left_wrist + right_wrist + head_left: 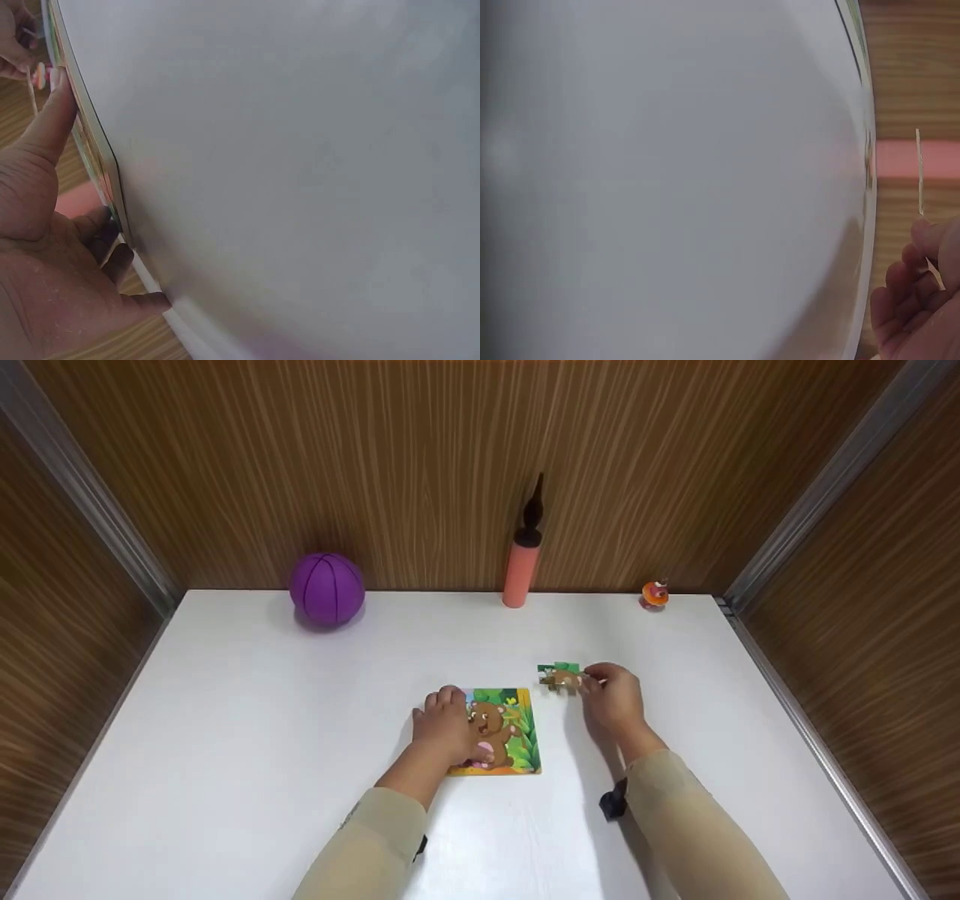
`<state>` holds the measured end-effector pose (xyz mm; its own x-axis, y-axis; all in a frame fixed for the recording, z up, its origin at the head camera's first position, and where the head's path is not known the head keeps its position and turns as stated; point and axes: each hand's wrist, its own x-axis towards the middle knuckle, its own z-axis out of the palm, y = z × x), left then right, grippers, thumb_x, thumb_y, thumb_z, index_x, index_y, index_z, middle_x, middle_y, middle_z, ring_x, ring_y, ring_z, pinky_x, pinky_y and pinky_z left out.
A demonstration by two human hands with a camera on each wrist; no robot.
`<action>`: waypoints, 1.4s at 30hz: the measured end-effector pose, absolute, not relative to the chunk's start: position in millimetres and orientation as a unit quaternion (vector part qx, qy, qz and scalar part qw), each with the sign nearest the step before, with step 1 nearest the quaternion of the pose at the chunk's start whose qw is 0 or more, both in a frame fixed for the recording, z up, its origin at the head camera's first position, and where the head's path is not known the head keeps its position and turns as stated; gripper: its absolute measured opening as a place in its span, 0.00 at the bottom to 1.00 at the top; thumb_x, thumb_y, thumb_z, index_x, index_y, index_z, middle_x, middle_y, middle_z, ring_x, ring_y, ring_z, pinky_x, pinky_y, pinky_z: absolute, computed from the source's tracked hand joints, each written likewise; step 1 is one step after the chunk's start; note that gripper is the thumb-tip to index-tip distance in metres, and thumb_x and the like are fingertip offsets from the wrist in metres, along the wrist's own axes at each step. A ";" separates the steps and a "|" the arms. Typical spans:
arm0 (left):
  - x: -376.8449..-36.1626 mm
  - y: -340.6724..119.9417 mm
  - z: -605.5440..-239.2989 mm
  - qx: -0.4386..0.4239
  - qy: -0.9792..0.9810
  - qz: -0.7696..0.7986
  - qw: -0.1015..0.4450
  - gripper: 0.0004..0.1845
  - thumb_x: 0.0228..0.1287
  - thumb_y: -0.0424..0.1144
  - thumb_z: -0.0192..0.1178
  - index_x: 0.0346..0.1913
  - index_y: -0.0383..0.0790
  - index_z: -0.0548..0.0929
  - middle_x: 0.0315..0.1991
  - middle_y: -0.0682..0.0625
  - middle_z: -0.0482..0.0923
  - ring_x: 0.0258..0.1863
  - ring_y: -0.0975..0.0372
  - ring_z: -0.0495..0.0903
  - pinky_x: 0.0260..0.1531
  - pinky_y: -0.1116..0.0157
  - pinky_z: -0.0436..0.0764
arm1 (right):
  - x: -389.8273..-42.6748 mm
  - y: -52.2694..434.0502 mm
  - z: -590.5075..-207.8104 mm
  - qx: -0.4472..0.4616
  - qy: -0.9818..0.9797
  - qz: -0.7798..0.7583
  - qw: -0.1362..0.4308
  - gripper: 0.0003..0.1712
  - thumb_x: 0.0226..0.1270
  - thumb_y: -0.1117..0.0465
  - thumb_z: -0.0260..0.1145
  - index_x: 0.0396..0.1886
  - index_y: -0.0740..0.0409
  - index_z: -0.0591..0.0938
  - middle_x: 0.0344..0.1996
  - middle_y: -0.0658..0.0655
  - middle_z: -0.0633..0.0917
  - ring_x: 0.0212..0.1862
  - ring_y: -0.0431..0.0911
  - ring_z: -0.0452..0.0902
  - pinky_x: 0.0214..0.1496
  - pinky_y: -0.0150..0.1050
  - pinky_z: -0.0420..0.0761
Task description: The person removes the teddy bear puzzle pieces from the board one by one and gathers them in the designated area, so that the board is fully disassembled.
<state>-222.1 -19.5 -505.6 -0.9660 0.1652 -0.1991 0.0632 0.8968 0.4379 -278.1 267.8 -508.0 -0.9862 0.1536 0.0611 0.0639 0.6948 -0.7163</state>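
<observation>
A flat square puzzle board (517, 735) with a brown bear on green leaves lies on the white table. My left hand (442, 727) rests on its left side and covers part of the picture. In the left wrist view, that hand's thumb (56, 112) lies straight along the board's near edge, with the other fingers spread at its side. To the right of the board, my right hand (616, 697) pinches a jigsaw puzzle piece (568, 679) with brown and green print by its right edge. The piece shows edge-on in the right wrist view, raised off the table.
Along the back of the table stand a purple ball (328, 589), a coral hand pump (521, 570) with a black nozzle, and a small orange toy figure (655, 595). Wood-grain panels (420, 472) enclose the white table (247, 750) at the back and sides.
</observation>
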 end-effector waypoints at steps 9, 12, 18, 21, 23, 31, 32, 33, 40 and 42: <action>-222.8 -19.4 -504.6 0.058 0.967 0.219 0.116 0.67 0.47 0.61 0.85 0.80 0.29 0.59 0.76 0.38 0.60 0.78 0.43 0.56 0.76 0.36 0.56 | -286.9 289.8 -509.8 -0.097 -0.915 0.391 0.031 0.15 0.81 0.67 0.60 0.60 0.68 0.83 0.54 0.65 0.84 0.56 0.56 0.79 0.59 0.49 0.81; -223.3 -19.0 -504.6 0.057 0.968 0.216 0.118 0.67 0.47 0.61 0.84 0.81 0.29 0.58 0.76 0.39 0.60 0.78 0.43 0.56 0.76 0.36 0.56 | -289.5 294.2 -510.1 -0.111 -0.914 0.390 0.025 0.15 0.81 0.67 0.60 0.61 0.68 0.82 0.54 0.65 0.83 0.58 0.56 0.78 0.61 0.50 0.80; -223.7 -18.0 -504.4 0.051 0.965 0.224 0.122 0.66 0.48 0.60 0.84 0.81 0.30 0.58 0.77 0.39 0.60 0.79 0.44 0.55 0.77 0.37 0.54 | -294.0 300.5 -511.4 -0.129 -0.911 0.391 0.016 0.15 0.82 0.66 0.60 0.61 0.67 0.82 0.56 0.65 0.82 0.61 0.57 0.77 0.64 0.52 0.79; -223.4 -17.8 -504.5 0.049 0.966 0.225 0.121 0.66 0.48 0.60 0.84 0.81 0.30 0.59 0.77 0.40 0.60 0.79 0.44 0.55 0.77 0.37 0.54 | -296.7 303.7 -512.6 -0.135 -0.910 0.393 0.010 0.15 0.82 0.64 0.60 0.60 0.67 0.82 0.56 0.65 0.82 0.60 0.57 0.76 0.63 0.51 0.79; -222.8 -18.1 -504.3 0.050 0.966 0.223 0.119 0.66 0.48 0.60 0.84 0.81 0.30 0.59 0.77 0.39 0.60 0.79 0.44 0.56 0.77 0.37 0.55 | -298.2 305.3 -512.9 -0.132 -0.912 0.387 0.010 0.15 0.82 0.64 0.60 0.59 0.67 0.82 0.55 0.65 0.82 0.59 0.57 0.77 0.61 0.50 0.79; -222.2 -19.5 -503.7 0.055 0.969 0.207 0.119 0.66 0.49 0.63 0.83 0.81 0.31 0.59 0.78 0.40 0.59 0.79 0.44 0.56 0.76 0.37 0.56 | -300.1 307.5 -514.8 -0.112 -0.935 0.337 0.022 0.15 0.81 0.62 0.62 0.57 0.68 0.85 0.52 0.67 0.85 0.57 0.59 0.80 0.59 0.51 0.81; -222.2 -19.6 -503.7 0.055 0.969 0.208 0.119 0.66 0.49 0.63 0.83 0.81 0.31 0.59 0.78 0.40 0.59 0.79 0.44 0.56 0.76 0.37 0.56 | -300.5 307.5 -515.0 -0.113 -0.935 0.335 0.021 0.15 0.81 0.62 0.63 0.57 0.68 0.85 0.52 0.67 0.85 0.57 0.59 0.80 0.59 0.51 0.80; -222.2 -19.7 -503.6 0.055 0.969 0.210 0.119 0.66 0.48 0.62 0.83 0.81 0.31 0.59 0.78 0.40 0.60 0.79 0.44 0.56 0.76 0.37 0.56 | -300.9 307.3 -515.0 -0.115 -0.935 0.335 0.021 0.15 0.81 0.62 0.63 0.57 0.68 0.85 0.52 0.67 0.85 0.57 0.59 0.80 0.59 0.51 0.80; -222.0 -19.6 -503.7 0.055 0.966 0.222 0.121 0.66 0.48 0.61 0.84 0.81 0.31 0.59 0.77 0.40 0.60 0.78 0.45 0.57 0.77 0.38 0.56 | -304.7 308.4 -515.1 -0.114 -0.938 0.328 0.025 0.15 0.81 0.62 0.64 0.57 0.68 0.85 0.52 0.67 0.85 0.58 0.60 0.80 0.61 0.53 0.79; -222.0 -19.7 -503.8 0.055 0.966 0.223 0.123 0.66 0.48 0.61 0.84 0.81 0.31 0.58 0.78 0.40 0.60 0.78 0.44 0.56 0.77 0.38 0.55 | -305.6 309.0 -515.2 -0.113 -0.939 0.325 0.025 0.15 0.81 0.62 0.64 0.57 0.68 0.85 0.53 0.68 0.85 0.58 0.60 0.80 0.61 0.53 0.79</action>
<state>-222.0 -19.7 -503.8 -0.9640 0.1604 -0.2123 0.0513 0.8948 0.4435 -305.6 309.0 -515.2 -0.9734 0.2273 -0.0272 0.1955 0.7635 -0.6155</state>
